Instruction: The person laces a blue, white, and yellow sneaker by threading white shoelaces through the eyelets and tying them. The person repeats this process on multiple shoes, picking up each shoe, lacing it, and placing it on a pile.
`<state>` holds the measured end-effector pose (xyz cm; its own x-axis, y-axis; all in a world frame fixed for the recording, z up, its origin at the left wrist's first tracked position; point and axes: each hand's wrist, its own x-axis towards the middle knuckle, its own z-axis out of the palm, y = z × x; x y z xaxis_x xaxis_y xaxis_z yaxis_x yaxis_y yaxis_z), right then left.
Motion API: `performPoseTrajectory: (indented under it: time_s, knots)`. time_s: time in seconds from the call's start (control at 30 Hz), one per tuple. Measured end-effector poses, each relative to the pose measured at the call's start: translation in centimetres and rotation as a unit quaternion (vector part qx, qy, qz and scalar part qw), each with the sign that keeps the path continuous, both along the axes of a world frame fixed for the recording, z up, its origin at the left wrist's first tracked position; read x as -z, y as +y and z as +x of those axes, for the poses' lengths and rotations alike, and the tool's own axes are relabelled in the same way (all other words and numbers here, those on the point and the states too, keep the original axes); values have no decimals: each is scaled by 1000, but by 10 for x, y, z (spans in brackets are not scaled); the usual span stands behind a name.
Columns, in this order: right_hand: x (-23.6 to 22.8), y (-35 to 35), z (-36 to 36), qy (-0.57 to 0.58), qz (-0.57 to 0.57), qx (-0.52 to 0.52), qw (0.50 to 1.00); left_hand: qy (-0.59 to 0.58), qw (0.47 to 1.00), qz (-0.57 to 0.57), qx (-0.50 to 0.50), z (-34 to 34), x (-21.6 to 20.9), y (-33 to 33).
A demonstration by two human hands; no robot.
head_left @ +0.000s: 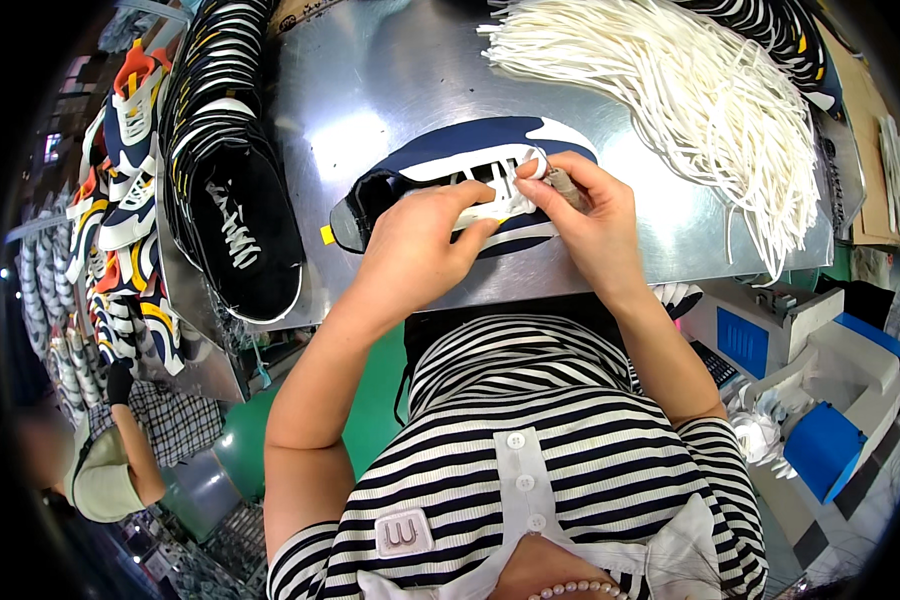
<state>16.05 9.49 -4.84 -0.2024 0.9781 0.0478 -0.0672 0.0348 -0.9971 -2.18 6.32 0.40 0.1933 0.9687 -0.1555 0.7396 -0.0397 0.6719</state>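
Note:
A navy and white shoe upper (460, 140) lies sideways on the metal table, its dark opening to the left and its toe to the right. My left hand (415, 240) rests over its near side, the bent thumb and index finger gripping the upper beside the lace slots. My right hand (595, 215) is closed in a pinch on a white shoelace (538, 163) above the slots. Something beige-grey (565, 188) shows between the right fingers; its kind is unclear. A small yellow tab (327, 235) sticks out at the heel.
A big bundle of white laces (670, 100) covers the table's far right. Nested dark uppers (235, 210) stand in a long row at left, more (790, 45) at far right. Colourful uppers (130, 190) hang beyond the left edge. A grey and blue machine (820, 390) stands at right; another person (115, 455) is at lower left.

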Motion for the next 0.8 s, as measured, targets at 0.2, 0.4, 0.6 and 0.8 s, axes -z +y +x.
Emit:
performPoseTrajectory:
  time_s: [0.2,0.4,0.6,0.8]
  knots:
    - [9,0,-2,-116,91,7,989,-45,998,-7,-54,3,18,-2]
    - [4,-10,6,-89,60,31,994,15,996,36,-74,15,22,1]
    - [-16,-44,31,-170,-46,-49,983,42,990,130,-48,14,27,-3]
    - [-9,-38,30,-182,-44,-67,980,21,986,166,-24,15,27,-6]
